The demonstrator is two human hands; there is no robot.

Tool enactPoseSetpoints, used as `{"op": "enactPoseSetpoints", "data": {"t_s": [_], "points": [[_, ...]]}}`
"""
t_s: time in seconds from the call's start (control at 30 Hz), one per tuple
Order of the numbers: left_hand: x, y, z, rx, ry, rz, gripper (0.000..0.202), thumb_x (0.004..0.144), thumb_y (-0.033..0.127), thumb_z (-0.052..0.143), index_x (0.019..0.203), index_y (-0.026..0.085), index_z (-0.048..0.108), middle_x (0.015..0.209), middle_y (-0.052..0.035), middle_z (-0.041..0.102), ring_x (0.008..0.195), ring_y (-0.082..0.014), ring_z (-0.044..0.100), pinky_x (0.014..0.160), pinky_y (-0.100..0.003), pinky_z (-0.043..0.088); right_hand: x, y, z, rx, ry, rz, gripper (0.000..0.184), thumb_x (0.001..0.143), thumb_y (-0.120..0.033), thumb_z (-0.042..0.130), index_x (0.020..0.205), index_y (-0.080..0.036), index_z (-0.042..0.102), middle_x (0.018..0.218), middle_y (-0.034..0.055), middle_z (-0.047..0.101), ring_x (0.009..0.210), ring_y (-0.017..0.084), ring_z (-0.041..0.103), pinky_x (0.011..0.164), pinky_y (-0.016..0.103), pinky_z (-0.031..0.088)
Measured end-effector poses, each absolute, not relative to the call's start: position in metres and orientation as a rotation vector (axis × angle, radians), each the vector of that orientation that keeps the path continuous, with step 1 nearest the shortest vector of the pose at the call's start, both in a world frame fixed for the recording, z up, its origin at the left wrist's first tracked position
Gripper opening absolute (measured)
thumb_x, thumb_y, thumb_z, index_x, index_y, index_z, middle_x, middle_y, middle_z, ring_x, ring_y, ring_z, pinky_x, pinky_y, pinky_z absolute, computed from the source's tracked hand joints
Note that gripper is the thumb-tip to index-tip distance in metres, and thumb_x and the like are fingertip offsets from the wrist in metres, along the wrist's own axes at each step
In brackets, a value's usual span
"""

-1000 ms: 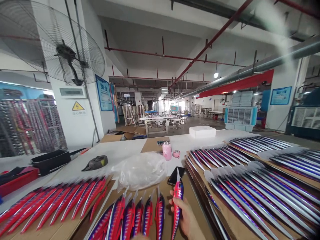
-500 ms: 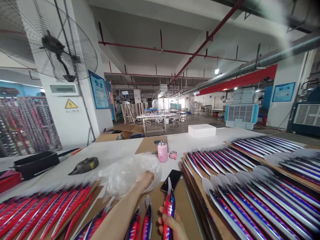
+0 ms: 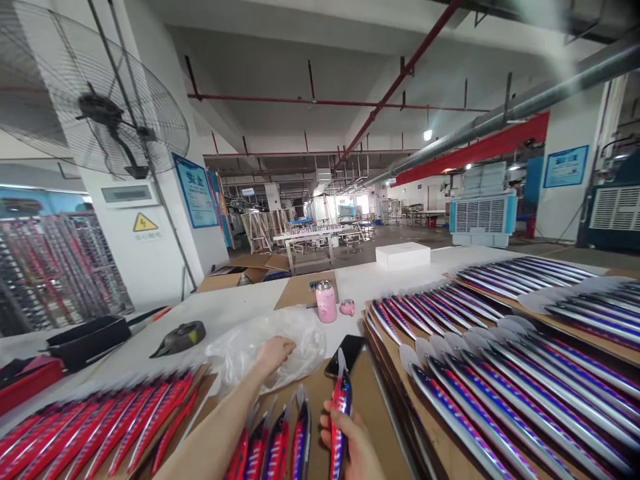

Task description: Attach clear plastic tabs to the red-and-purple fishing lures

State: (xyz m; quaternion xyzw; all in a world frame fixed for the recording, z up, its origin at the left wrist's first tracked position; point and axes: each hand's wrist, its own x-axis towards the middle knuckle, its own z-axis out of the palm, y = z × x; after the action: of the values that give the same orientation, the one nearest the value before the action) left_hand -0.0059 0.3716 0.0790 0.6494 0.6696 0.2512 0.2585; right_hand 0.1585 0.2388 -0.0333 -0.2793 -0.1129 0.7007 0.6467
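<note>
In my right hand (image 3: 347,433), the fingers and thumb wrap round a fishing lure (image 3: 341,417) with red, blue and dark stripes and a pale clear tip at its upper end. It is held upright above brown cardboard. My left hand (image 3: 274,355) is over a crumpled clear plastic bag (image 3: 235,350), its fingers curled and pinched together. Whatever they may hold is too small to make out. Between my forearm and right hand, several similar lures (image 3: 277,443) lie side by side on the cardboard. A black phone (image 3: 346,355) lies just beyond the held lure.
Rows of finished-looking lures (image 3: 465,400) cover cardboard sheets on the right. Red lures (image 3: 125,413) line the left. A pink bottle (image 3: 326,301), its pink cap (image 3: 347,307), a tape roll (image 3: 180,339) and a white box (image 3: 403,255) stand farther back.
My left hand has drawn back leftward over the plastic bag, fingers now pinched. The right hand keeps the lure in nearly the same place. The view has shifted slightly.
</note>
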Motion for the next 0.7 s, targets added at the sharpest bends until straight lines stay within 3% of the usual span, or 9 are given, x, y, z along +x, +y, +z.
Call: {"op": "enactPoseSetpoints", "data": {"t_s": [0.2, 0.4, 0.6, 0.7], "points": [[0.002, 0.294, 0.109, 1.577, 1.538, 0.897, 0.021, 0.087, 0.032, 0.06, 0.094, 0.013, 0.066, 0.08, -0.0006, 0.063, 0.066, -0.0117, 0.058, 0.056, -0.023, 0.047, 0.163, 0.23, -0.029, -0.588, -0.295, 1.571, 0.045, 0.052, -0.038, 0.091, 0.082, -0.012, 0.07, 0.079, 0.0053, 0.076, 0.072, 0.017, 0.071, 0.064, 0.025, 0.057], [-0.004, 0.162, 0.112, 1.396, 1.315, 1.036, 0.039, 0.07, 0.051, 0.069, 0.089, 0.017, 0.075, 0.075, -0.0015, 0.068, 0.065, -0.0128, 0.056, 0.055, -0.019, 0.044, 0.172, 0.228, -0.027, -0.573, -0.357, 1.593, 0.047, 0.07, -0.053, 0.076, 0.089, -0.01, 0.071, 0.082, 0.0086, 0.076, 0.066, 0.016, 0.071, 0.057, 0.023, 0.057], [-0.013, 0.078, 0.083, 1.148, 1.239, 1.236, 0.034, 0.062, 0.048, 0.078, 0.079, 0.019, 0.079, 0.061, 0.0003, 0.067, 0.055, -0.0097, 0.051, 0.052, -0.017, 0.044, 0.178, 0.222, -0.022, -0.602, -0.406, 1.567, 0.026, 0.086, -0.037, 0.066, 0.088, -0.011, 0.068, 0.08, 0.004, 0.075, 0.07, 0.014, 0.071, 0.068, 0.029, 0.058], [-0.016, 0.055, 0.067, 1.122, 1.269, 1.297, 0.032, 0.059, 0.048, 0.08, 0.076, 0.022, 0.079, 0.059, 0.0003, 0.068, 0.056, -0.0113, 0.054, 0.054, -0.017, 0.048, 0.172, 0.191, -0.011, -0.591, -0.47, 1.537, 0.022, 0.078, -0.032, 0.075, 0.087, -0.013, 0.07, 0.084, 0.0046, 0.075, 0.076, 0.016, 0.07, 0.076, 0.03, 0.057]]}}
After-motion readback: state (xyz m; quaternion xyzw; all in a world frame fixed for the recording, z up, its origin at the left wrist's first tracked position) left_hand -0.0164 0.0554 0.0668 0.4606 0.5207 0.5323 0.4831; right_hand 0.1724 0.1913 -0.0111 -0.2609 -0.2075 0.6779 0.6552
